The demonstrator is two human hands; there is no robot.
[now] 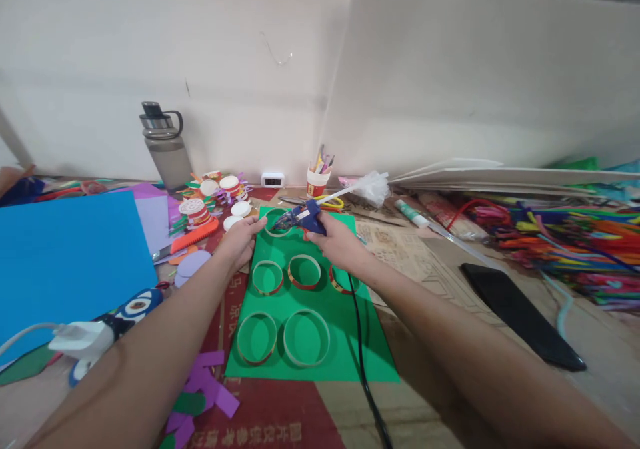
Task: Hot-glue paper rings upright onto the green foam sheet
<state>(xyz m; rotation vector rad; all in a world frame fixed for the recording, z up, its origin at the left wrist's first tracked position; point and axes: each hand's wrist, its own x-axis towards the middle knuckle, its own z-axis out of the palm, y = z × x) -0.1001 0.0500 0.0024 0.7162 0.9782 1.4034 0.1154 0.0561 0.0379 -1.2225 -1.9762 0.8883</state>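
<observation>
A green sheet (345, 356) lies on the table with several paper-cup rings standing on it. My right hand (337, 236) is wrapped round a blue glue gun (311, 217), its nozzle pointing left at the far ring (277, 230). With finger and thumb, my left hand (243, 239) holds that ring's left edge near the sheet's far left corner. A white glue stick (337, 193) sticks out behind the gun, and a black cord (359, 342) hangs from it across the sheet. Nearer me stand two rings, one at left (257, 339) and a larger one (307, 338).
Blue card (70, 256), a plug (85, 339) and purple scraps (215, 386) are at left. A bottle (167, 152), small cup drums (195, 210) and a pen cup (318, 179) stand behind. At right are a black phone (520, 316) and pipe cleaners (585, 242).
</observation>
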